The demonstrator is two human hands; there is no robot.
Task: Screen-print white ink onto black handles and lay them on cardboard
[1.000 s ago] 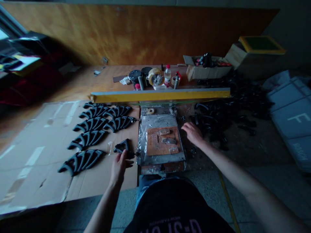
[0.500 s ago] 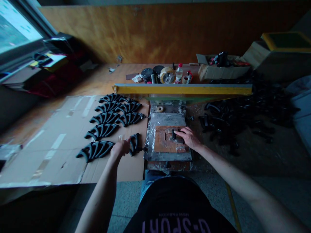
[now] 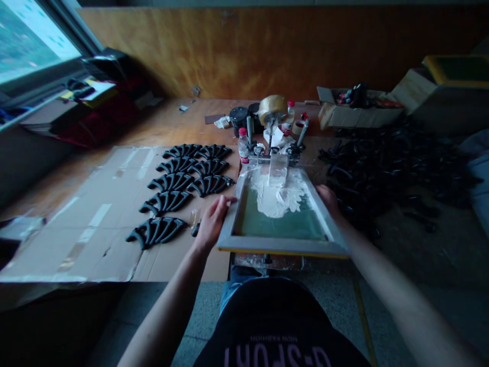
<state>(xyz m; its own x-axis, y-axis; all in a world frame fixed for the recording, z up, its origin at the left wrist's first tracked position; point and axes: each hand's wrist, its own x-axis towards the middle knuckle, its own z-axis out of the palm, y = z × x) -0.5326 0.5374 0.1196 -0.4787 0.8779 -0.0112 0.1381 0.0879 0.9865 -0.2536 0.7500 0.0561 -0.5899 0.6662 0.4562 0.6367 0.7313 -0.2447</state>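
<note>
At the left of the view, a wide sheet of cardboard point(image 3: 103, 188) gives flat, open room, though rows of curved black parts point(image 3: 166, 201) crowd its right half and leave only a narrow bare strip near the bench edge. Just right of them, the left hand point(image 3: 210, 220) has its fingers close together, tips at the screen's left rail; whether they clamp or merely rest there, I cannot tell

The screen point(image 3: 282, 245) sits right of centre, face up, its near rail jutting toward the person's body. Its rails look stiff and fairly light, best held at the two sides, about midway. The green mesh point(image 3: 277, 228) is probably taut and easily torn, so keep fingertips off it; the white paste point(image 3: 275, 202) (thick and smeared over the far half) would make any wet rail slippery. A flat scraper point(image 3: 278, 168) stands at the far end, where clamps point(image 3: 293, 151) restrict movement

On the right rail, the right hand point(image 3: 327, 199) has its fingers bent against the outer side, the grip itself hidden. Beyond it, a dark heap of parts point(image 3: 385, 168) fills the right of the view, leaving that elbow less open bench
</note>
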